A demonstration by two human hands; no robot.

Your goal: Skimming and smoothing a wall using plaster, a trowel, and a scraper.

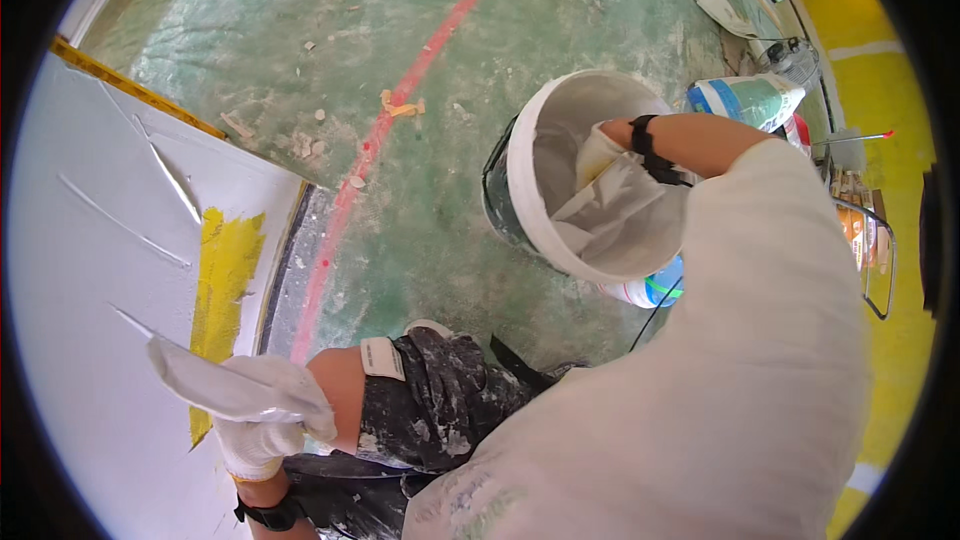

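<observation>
My left hand (258, 445), in a white work glove, grips a plastering trowel (225, 385) at lower left. White plaster coats its flat blade, which points toward the wall. My right arm reaches into a large white-rimmed bucket (527, 175) right of centre. Inside, my gloved right hand (598, 157) is closed around what looks like a putty knife (592, 192), its blade smeared with white plaster. The handle is hidden by the glove. Whitish plaster (640, 235) lies in the bucket under the blade.
At left rises a white wall (90, 270) with a yellow patch (228, 275) and raised plaster streaks. A red line (440, 40) crosses the dusty green floor (420, 240), where scraps lie. Smaller tubs (745, 100) and a wire-framed fan (795, 60) stand by the yellow wall (890, 140).
</observation>
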